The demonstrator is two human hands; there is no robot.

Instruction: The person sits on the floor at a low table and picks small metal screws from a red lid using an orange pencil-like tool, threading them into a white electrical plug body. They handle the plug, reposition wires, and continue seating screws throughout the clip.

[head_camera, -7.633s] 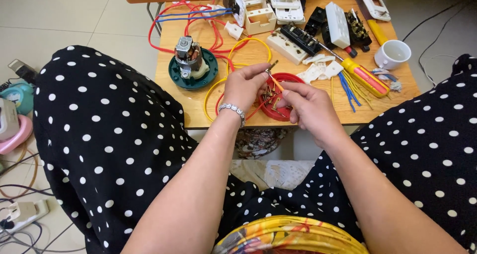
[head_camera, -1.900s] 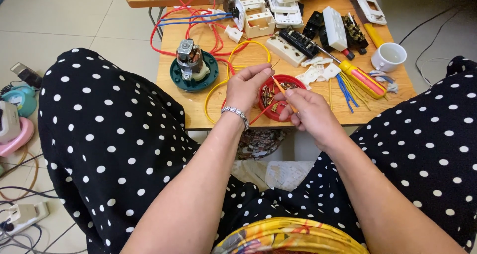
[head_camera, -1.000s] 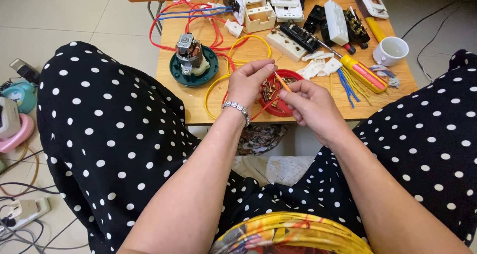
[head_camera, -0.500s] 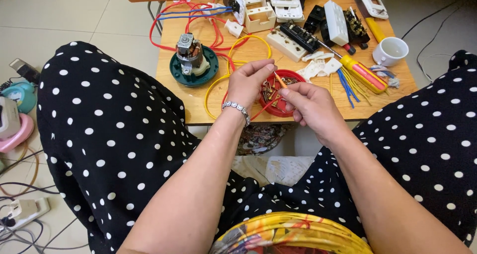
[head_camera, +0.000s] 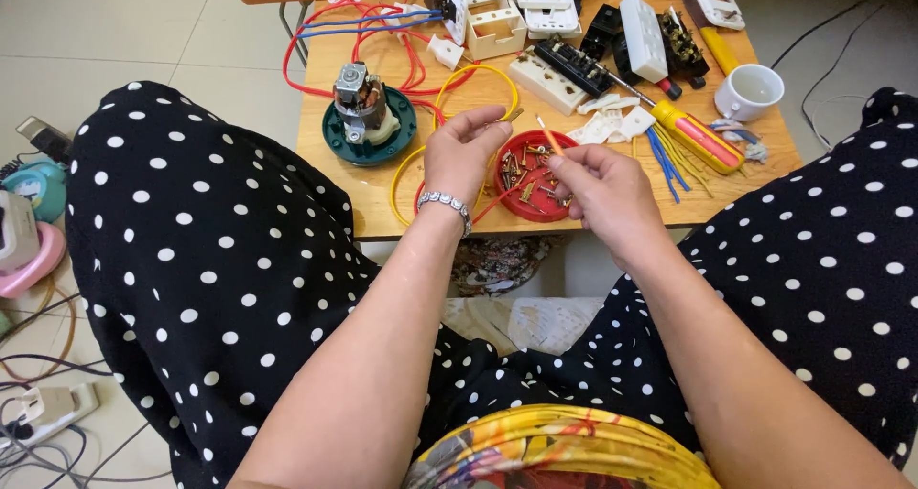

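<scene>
My right hand [head_camera: 598, 178] pinches a thin wire [head_camera: 549, 136] and my left hand [head_camera: 466, 152] nips a small screw [head_camera: 513, 116], both above the red dish [head_camera: 535, 164] of screws on the surface [head_camera: 382, 197], not yet joined.

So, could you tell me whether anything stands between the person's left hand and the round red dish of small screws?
Nothing visible does: the left hand hovers right beside the round red dish, with only open air between them.
</scene>
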